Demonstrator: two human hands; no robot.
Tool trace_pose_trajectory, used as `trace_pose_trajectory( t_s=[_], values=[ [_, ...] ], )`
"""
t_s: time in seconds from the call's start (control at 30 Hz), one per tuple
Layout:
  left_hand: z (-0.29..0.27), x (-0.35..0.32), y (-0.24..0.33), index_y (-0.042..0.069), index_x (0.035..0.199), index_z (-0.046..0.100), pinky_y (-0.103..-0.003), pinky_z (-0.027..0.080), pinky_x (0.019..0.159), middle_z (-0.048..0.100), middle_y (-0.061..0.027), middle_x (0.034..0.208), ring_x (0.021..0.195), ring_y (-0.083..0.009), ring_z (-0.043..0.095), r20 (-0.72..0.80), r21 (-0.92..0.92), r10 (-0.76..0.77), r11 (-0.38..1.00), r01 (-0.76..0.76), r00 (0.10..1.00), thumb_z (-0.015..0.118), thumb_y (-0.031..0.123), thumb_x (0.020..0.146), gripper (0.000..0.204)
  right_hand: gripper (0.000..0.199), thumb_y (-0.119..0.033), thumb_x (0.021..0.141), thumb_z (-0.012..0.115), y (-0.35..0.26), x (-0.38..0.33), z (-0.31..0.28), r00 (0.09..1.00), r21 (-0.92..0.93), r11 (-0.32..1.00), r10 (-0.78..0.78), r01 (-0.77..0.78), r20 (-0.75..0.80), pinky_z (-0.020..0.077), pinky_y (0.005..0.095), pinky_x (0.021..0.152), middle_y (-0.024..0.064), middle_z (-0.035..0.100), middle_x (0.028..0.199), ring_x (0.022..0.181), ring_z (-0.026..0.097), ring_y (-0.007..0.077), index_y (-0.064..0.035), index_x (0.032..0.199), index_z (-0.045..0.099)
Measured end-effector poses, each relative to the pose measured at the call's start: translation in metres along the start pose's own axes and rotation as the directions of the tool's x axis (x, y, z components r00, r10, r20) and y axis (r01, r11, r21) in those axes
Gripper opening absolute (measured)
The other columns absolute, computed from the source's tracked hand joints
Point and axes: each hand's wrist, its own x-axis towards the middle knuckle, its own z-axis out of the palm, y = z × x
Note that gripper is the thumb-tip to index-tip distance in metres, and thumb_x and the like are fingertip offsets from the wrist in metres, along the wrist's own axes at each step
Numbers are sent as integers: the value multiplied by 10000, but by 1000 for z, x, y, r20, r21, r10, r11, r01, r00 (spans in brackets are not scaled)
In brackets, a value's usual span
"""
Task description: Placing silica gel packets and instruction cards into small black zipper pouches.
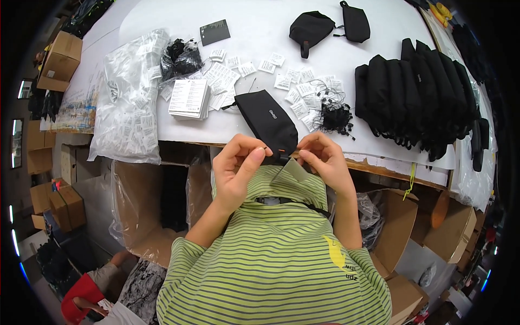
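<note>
A black zip pouch (266, 116) lies at the near edge of the table, its lower end between my hands. My left hand (236, 170) is closed in a pinch beside that end; what its fingertips hold is too small to make out. With thumb and forefinger my right hand (327, 162) pinches the top of a small greyish hang tag (296, 171) at the pouch's loop end. A thin dark cord hangs beside the tag. Just beyond the pouch lie loose white printed labels (222, 78) and a tangle of black tag strings (336, 117).
On the left stand a stack of white cards (188, 97) and a clear plastic bag of labels (130, 103). A row of black pouches (414, 95) fills the right side. Two more pouches (311, 30) lie at the back. Cardboard boxes (398, 227) stand below the table.
</note>
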Motion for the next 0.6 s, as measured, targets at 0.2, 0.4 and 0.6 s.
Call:
trace_pose_trajectory(
  t_s=[0.2, 0.4, 0.6],
  values=[
    [8, -3, -3, -14, 895, 568, -156, 325, 565, 617, -26, 812, 643, -8, 452, 138, 36, -111, 994, 107, 984, 560, 99, 902, 114, 226, -140, 888, 610, -12, -11, -2, 986, 489, 872, -52, -31, 156, 267, 163, 434, 7, 521, 656, 496, 421, 34, -37, 1043, 481],
    [15, 1, 4, -16, 828, 593, -194, 297, 491, 583, -16, 742, 565, -35, 404, 262, 322, -172, 943, 82, 950, 590, 84, 861, 106, 175, -114, 904, 595, -14, -10, 21, 995, 355, 930, -78, 95, -62, 224, 168, 509, -69, 446, 644, 564, 331, -2, -52, 1044, 508],
    [14, 1, -1, -18, 838, 606, -207, 294, 503, 543, -9, 699, 571, -50, 390, 257, 413, -113, 911, -3, 960, 607, 94, 850, 113, 160, -99, 893, 609, -15, -10, 34, 963, 98, 964, -232, 246, -135, 239, 170, 508, -68, 445, 642, 571, 349, -3, -50, 1027, 536]
  ],
)
